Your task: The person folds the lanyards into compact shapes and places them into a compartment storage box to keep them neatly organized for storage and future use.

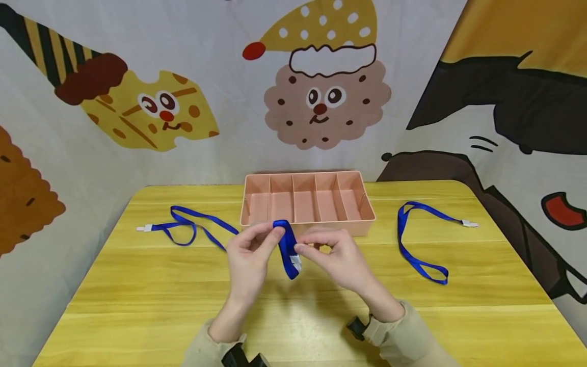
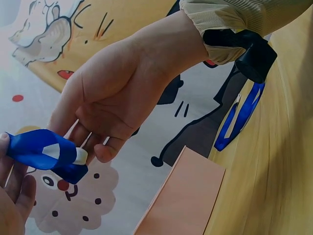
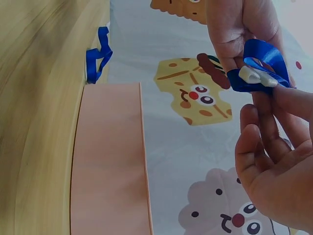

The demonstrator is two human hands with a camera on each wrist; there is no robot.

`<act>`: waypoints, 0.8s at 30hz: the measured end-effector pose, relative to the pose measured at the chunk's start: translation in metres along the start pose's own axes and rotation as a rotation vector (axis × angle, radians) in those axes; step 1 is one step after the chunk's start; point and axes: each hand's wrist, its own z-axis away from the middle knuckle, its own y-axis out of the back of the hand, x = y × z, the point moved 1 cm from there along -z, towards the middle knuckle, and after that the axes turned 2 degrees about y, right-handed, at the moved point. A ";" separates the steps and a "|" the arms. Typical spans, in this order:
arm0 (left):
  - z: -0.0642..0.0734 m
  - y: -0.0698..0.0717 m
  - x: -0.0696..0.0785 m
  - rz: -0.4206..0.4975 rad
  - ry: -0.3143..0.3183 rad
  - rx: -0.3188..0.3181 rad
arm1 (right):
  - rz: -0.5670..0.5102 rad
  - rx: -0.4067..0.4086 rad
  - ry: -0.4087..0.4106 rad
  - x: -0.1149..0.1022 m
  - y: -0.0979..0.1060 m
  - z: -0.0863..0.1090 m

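A folded blue lanyard (image 1: 286,250) with a white plastic clip (image 3: 257,76) is held up between both hands, over the table in front of the pink box. My left hand (image 1: 249,255) pinches its upper end between thumb and index finger. At the side of the loops, my right hand (image 1: 341,260) pinches the band near the clip with thumb and index finger. In the right wrist view, the folded loops of the held lanyard stand open around the clip, and the other right fingers curl loosely below.
A pink box (image 1: 307,224) with several compartments stands at the table's back edge. One blue lanyard (image 1: 181,224) lies on the wooden table (image 1: 137,306) at left, another lanyard (image 1: 408,255) at right, both with white clips. A cartoon-printed cloth (image 1: 238,112) hangs behind.
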 end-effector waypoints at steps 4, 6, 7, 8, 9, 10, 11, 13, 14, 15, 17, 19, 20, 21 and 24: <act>-0.001 0.000 0.000 0.029 -0.003 0.012 | -0.013 -0.015 -0.010 -0.003 -0.001 0.000; -0.001 0.000 0.000 0.045 -0.003 0.017 | -0.026 -0.020 -0.001 -0.004 -0.001 0.001; -0.001 0.001 -0.001 0.052 -0.002 0.020 | -0.033 -0.021 0.004 -0.005 -0.002 0.001; -0.002 0.001 -0.001 0.055 -0.004 0.021 | -0.038 -0.022 0.009 -0.005 -0.002 0.001; -0.002 0.001 -0.001 0.057 -0.007 0.021 | -0.040 -0.021 0.011 -0.005 -0.002 0.002; -0.002 0.000 -0.001 0.058 -0.007 0.020 | -0.043 -0.021 0.010 -0.005 -0.002 0.002; -0.002 0.000 -0.001 0.057 -0.009 0.018 | -0.044 -0.019 0.008 -0.005 -0.003 0.002; -0.001 -0.001 -0.002 0.053 -0.011 0.019 | -0.039 -0.012 -0.002 -0.006 -0.003 0.003; -0.001 -0.001 -0.002 0.050 -0.012 0.019 | -0.034 -0.007 -0.008 -0.006 -0.003 0.003; -0.001 -0.001 -0.002 0.051 -0.011 0.018 | -0.029 0.000 -0.016 -0.006 -0.003 0.003; 0.000 -0.002 -0.003 0.052 -0.016 0.015 | -0.023 0.013 -0.031 -0.007 -0.004 0.003; 0.000 -0.003 -0.004 0.051 -0.021 0.010 | -0.018 0.026 -0.045 -0.008 -0.004 0.003; 0.000 -0.003 -0.004 0.051 -0.024 0.006 | -0.019 0.031 -0.050 -0.008 -0.004 0.002; 0.000 -0.004 -0.004 0.052 -0.024 0.004 | -0.021 0.036 -0.053 -0.008 -0.004 0.002; 0.001 -0.005 -0.004 0.046 -0.018 0.000 | -0.030 0.050 -0.050 -0.008 -0.005 0.002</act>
